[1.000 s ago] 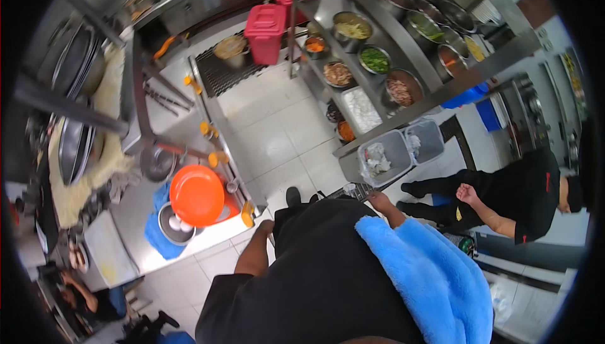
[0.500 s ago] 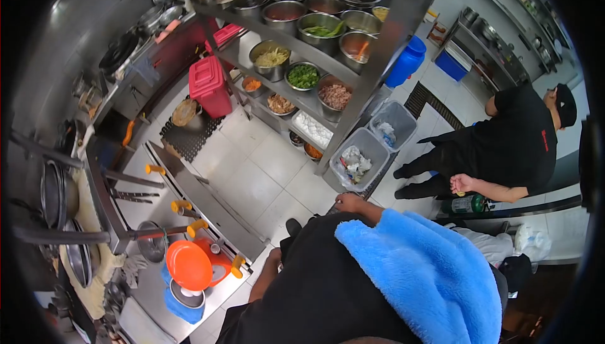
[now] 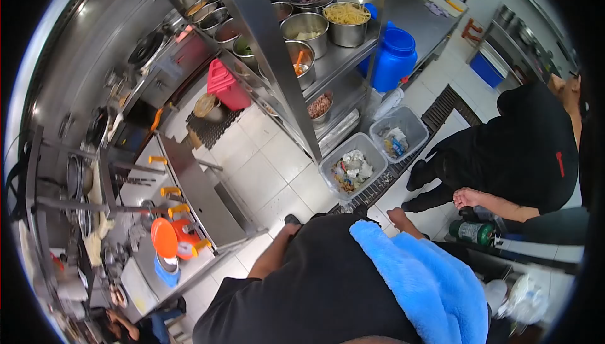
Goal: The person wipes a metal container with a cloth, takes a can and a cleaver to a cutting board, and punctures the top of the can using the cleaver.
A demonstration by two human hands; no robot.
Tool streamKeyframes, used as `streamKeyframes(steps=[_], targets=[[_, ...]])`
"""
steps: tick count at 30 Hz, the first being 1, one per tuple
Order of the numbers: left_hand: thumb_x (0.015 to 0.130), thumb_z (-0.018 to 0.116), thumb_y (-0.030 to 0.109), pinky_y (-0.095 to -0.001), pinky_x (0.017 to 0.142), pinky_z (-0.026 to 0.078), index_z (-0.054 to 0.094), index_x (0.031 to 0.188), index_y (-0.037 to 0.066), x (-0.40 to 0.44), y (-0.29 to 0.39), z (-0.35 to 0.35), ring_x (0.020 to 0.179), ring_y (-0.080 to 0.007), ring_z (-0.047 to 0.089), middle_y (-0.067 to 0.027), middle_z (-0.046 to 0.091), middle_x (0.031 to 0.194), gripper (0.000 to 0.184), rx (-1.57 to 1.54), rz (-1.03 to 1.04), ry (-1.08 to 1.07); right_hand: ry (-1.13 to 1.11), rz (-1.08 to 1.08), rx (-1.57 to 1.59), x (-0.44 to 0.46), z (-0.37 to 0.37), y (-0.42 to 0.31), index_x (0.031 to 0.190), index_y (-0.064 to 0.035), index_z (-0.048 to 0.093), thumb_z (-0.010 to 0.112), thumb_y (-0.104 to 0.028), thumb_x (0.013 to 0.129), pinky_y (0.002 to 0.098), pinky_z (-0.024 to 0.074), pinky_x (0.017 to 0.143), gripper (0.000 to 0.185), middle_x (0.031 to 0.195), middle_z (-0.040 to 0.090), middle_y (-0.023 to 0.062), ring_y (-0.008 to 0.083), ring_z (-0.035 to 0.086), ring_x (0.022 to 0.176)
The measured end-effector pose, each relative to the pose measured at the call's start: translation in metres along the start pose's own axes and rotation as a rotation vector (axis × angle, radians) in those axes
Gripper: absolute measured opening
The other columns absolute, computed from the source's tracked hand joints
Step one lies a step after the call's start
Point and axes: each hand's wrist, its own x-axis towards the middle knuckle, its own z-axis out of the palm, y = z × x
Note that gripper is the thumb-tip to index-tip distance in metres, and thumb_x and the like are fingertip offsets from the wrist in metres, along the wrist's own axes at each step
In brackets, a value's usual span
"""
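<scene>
My left hand [image 3: 292, 229] hangs low beside my black shirt [image 3: 296, 274], partly hidden by it. Its fingers cannot be made out. On the other side, my right hand [image 3: 396, 216] is in the air past the blue fluffy towel [image 3: 413, 268] draped over my shoulder. It is small and indistinct, and I see no object in it. Closest to it are a grey bin [image 3: 354, 170] with crumpled wrappers and scraps, and a second grey bin [image 3: 400, 134] with plastic waste.
A metal shelf post [image 3: 268, 47] and pots of ingredients stand ahead. A blue barrel [image 3: 394, 60] is behind the bins. On the right, a co-worker [image 3: 513, 148] in black stands by a green cylinder [image 3: 472, 232]. A steel counter [image 3: 211, 192] with orange-handled tools flanks the left.
My view has shifted toward the shelf's right end, showing the bins and blue barrel more fully. My right hand appears farther right. The co-worker's far arm is now raised. Another person shows at lower left.
</scene>
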Motion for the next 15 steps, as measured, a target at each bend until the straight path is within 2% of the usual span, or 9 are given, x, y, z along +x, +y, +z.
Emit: streamKeyframes(steps=[1,3,4,5,7,8,10,12,15], targets=[[0.097,0.054,0.052,-0.0468,0.098,0.053,0.078,0.117,0.006,0.005,0.018,-0.005,0.114,-0.0391,0.068,-0.0243,0.074,0.118,0.056,0.110,0.033,0.017,0.087,0.066,0.103,0.016,-0.003,0.016,0.105,0.0009,0.074,0.061,-0.029,0.095,0.0509,0.0566,0.068,0.034,0.094,0.073,0.0177,0.0320,0.071,0.090],[0.094,0.057,0.056,-0.0446,0.101,0.052,0.080,0.106,0.001,-0.001,0.057,-0.022,0.115,-0.0394,0.070,-0.0268,0.075,0.115,0.060,-0.134,-0.021,0.093,0.046,-0.027,0.253,0.020,-0.035,-0.013,0.114,0.0011,0.072,0.062,-0.028,0.096,0.0484,0.0567,0.069,0.036,0.102,0.074,0.0175,0.0309,0.071,0.093],[0.095,0.057,0.055,-0.0432,0.099,0.053,0.078,0.113,0.001,0.013,0.060,-0.031,0.112,-0.0379,0.071,-0.0259,0.076,0.113,0.061,-0.052,0.069,0.041,0.022,-0.071,0.329,0.019,-0.050,-0.041,0.119,0.0013,0.071,0.063,-0.028,0.097,0.0471,0.0568,0.069,0.038,0.105,0.074,0.0174,0.0304,0.070,0.095],[0.098,0.057,0.052,-0.0472,0.092,0.055,0.075,0.118,0.000,0.004,0.081,-0.034,0.097,-0.0382,0.073,-0.0225,0.077,0.112,0.059,-0.208,0.031,0.265,0.101,-0.233,0.345,0.016,-0.064,-0.070,0.124,0.0001,0.069,0.065,-0.028,0.098,0.0433,0.0569,0.071,0.039,0.105,0.074,0.0153,0.0264,0.069,0.095],[0.101,0.063,0.041,-0.0370,0.072,0.056,0.073,0.121,0.003,-0.009,0.123,-0.057,0.093,-0.0225,0.071,-0.0116,0.076,0.103,0.044,-0.684,-0.120,0.290,0.188,-0.408,0.425,0.012,-0.090,-0.137,0.132,-0.0025,0.066,0.066,-0.030,0.101,0.0364,0.0564,0.077,0.041,0.106,0.072,0.0106,0.0200,0.068,0.097],[0.102,0.062,0.035,-0.0310,0.073,0.056,0.070,0.125,0.004,-0.015,0.142,-0.070,0.099,-0.0191,0.071,-0.0084,0.074,0.105,0.039,-0.923,-0.119,0.341,0.201,-0.418,0.491,0.009,-0.101,-0.173,0.135,-0.0039,0.065,0.066,-0.031,0.103,0.0332,0.0558,0.080,0.042,0.107,0.072,0.0080,0.0177,0.068,0.098],[0.106,0.058,0.028,-0.0348,0.075,0.057,0.067,0.127,0.004,-0.011,0.159,-0.099,0.093,-0.0225,0.073,-0.0078,0.072,0.119,0.034,-1.155,0.041,0.539,0.193,-0.593,0.814,-0.015,-0.126,-0.246,0.136,-0.0051,0.065,0.063,-0.030,0.107,0.0310,0.0553,0.080,0.038,0.108,0.072,0.0054,0.0158,0.068,0.094],[0.108,0.052,0.020,-0.0339,0.080,0.058,0.067,0.127,0.005,-0.029,0.184,-0.150,0.090,-0.0204,0.071,-0.0068,0.072,0.111,0.029,-1.203,0.143,0.712,0.222,-0.744,0.890,-0.066,-0.171,-0.320,0.132,-0.0024,0.066,0.062,-0.017,0.108,0.0295,0.0556,0.084,0.028,0.110,0.072,0.0046,0.0132,0.067,0.093],[0.109,0.052,0.019,-0.0291,0.067,0.053,0.067,0.125,0.005,-0.067,0.230,-0.235,0.073,-0.0134,0.063,-0.0044,0.069,0.095,0.026,-1.135,0.293,1.056,0.113,-0.837,0.926,-0.128,-0.243,-0.405,0.132,-0.0038,0.066,0.061,-0.020,0.109,0.0241,0.0522,0.071,0.029,0.101,0.069,0.0020,0.0074,0.062,0.081]])
